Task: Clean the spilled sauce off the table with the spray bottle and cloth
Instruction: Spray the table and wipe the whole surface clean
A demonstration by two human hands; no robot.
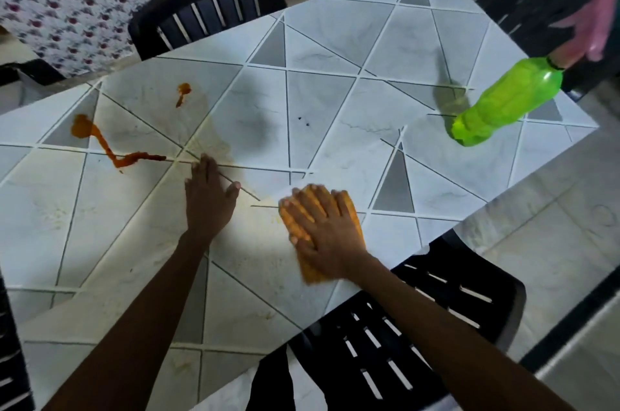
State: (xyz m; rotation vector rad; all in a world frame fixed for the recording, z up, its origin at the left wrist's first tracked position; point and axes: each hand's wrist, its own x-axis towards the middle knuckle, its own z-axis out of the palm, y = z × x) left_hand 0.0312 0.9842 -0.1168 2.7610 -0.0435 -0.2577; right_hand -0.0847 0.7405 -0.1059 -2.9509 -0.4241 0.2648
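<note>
Pressing flat, uncurled — right hand (323, 232) on cloth (311, 272), left hand (207, 204) on table (335, 41) — spray bottle (508, 103) apart, contents unclear.

The tabletop (335, 51), white with grey triangles, carries orange sauce (82, 127) streaks at its left, faint yellowish smears mid-front, an orange cloth (312, 271) near the front edge, and a green bottle (503, 105) near the right corner.

glossy plastic bottle (506, 106), orange cloth (354, 209)
</note>
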